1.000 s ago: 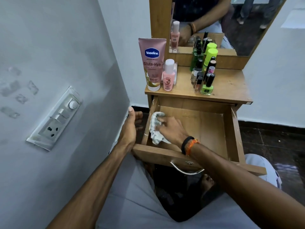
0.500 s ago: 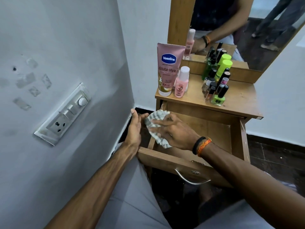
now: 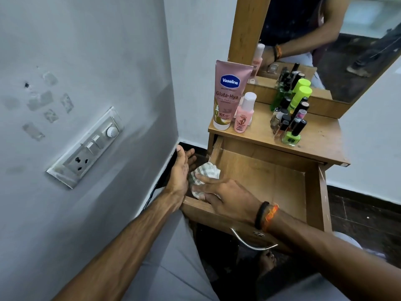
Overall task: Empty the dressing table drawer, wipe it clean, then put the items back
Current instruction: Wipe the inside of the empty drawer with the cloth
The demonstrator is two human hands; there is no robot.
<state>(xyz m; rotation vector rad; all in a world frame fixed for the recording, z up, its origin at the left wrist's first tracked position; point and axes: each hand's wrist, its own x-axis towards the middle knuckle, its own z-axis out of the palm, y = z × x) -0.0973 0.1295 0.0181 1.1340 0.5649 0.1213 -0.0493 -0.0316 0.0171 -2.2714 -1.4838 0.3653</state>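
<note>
My right hand point(image 3: 225, 197) has lifted the crumpled checked cloth point(image 3: 204, 177) off the drawer floor, where it was pressed a second ago, and carried it to the front-left corner of the drawer point(image 3: 271, 183); now it sits over the left side wall and partly outside it. Fingers are curled round the cloth, thumb on top, so it's a firm hold on the rag and nothing else. My left hand point(image 3: 181, 168) hangs just outside the drawer's left wall, between drawer and room wall, fingers straight and slightly spread, palm facing the cloth and right beside it; can't tell if it actually touches the cloth. It holds nothing. The left hand has barely moved, only the cloth has come toward it. Drawer is pulled fully out, floor bare wood, no items visible inside. The emptied things stand on the tabletop point(image 3: 321, 140): Vaseline tube point(image 3: 229, 94), small pink bottle point(image 3: 244, 114), a cluster of nail polish bottles point(image 3: 290, 122) by the mirror point(image 3: 325, 44). My read: the floor wipe looks finished or paused, and I'm either brushing dust out into the left palm or doing the side wall and corner. Emptying done, wiping near its end, put-back not yet begun.
</note>
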